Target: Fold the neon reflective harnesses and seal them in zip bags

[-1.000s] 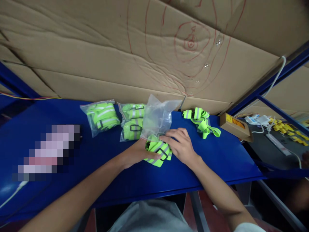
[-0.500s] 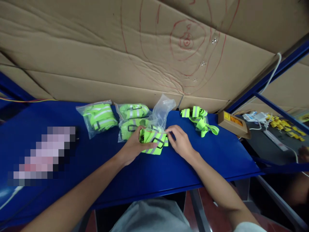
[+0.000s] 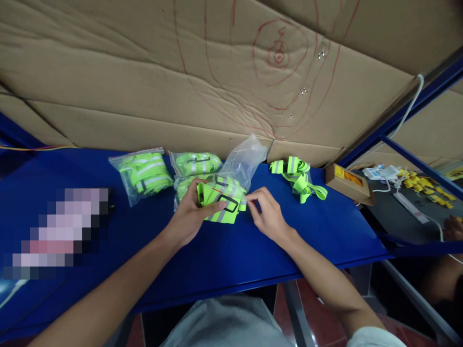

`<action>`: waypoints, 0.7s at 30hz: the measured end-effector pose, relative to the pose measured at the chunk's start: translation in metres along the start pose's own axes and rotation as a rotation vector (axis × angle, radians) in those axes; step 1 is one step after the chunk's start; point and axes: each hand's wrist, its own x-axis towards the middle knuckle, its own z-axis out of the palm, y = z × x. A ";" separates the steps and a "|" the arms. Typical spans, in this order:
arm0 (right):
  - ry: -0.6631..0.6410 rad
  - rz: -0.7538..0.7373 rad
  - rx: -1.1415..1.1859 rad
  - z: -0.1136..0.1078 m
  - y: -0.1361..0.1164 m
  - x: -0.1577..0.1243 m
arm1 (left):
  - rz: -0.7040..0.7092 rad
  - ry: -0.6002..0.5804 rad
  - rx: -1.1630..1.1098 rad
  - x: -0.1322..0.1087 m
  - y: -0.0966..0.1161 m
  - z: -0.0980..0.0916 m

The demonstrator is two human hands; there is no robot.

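My left hand (image 3: 186,217) is closed round a folded neon yellow-green reflective belt (image 3: 220,217) with grey stripes and a black buckle, its thumb pressed over the front. A clear plastic zip bag (image 3: 248,156) stands up behind the belt, and its mouth, edged by a thin red line, lies over the belt's upper part. At the bundle's right side my right hand (image 3: 267,212) pinches with thumb and forefinger at the bag's edge. Bagged belts (image 3: 198,165) lie just behind my left hand, partly hidden by it.
Another bagged belt (image 3: 146,173) lies to the left on the blue table (image 3: 253,255). Loose reflective straps (image 3: 302,180) and a brown cardboard box (image 3: 349,183) are at the right. A blurred-out oblong object (image 3: 68,226) lies left. Cardboard (image 3: 144,115) walls the back; another person's hand (image 3: 454,226) shows far right.
The belt bundle has shifted slightly left and up with my left hand. More of its upper part now shows inside the bag, which leans further right. My right hand stays by its edge.
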 end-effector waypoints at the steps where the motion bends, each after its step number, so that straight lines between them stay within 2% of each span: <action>1: -0.003 0.042 0.049 0.003 0.000 -0.001 | 0.014 0.013 0.018 0.002 -0.002 -0.002; 3: -0.081 0.088 0.110 0.004 0.001 0.000 | 0.051 0.029 0.117 0.004 -0.008 -0.005; 5: -0.168 0.058 0.035 -0.003 0.000 0.002 | 0.127 0.010 0.311 0.005 -0.014 -0.007; 6: -0.159 0.032 -0.035 -0.007 -0.001 0.004 | 0.174 -0.013 0.422 0.004 -0.016 -0.007; 8: -0.059 -0.032 -0.145 -0.015 -0.006 0.006 | 0.276 -0.072 0.615 0.000 -0.020 -0.005; 10: 0.014 -0.117 -0.173 -0.018 -0.012 0.007 | 0.372 -0.124 0.757 -0.005 -0.022 0.000; 13: 0.008 -0.266 -0.211 -0.013 -0.018 0.006 | 0.476 -0.139 0.909 -0.013 -0.023 0.007; 15: 0.040 -0.313 -0.229 -0.006 -0.020 0.004 | 0.488 -0.124 0.973 -0.016 -0.025 0.012; 17: 0.076 -0.298 -0.184 0.000 -0.022 0.003 | 0.498 -0.117 1.014 -0.018 -0.029 0.016; 21: 0.152 -0.148 -0.027 0.003 -0.031 0.003 | 0.610 -0.159 1.067 -0.020 -0.039 0.020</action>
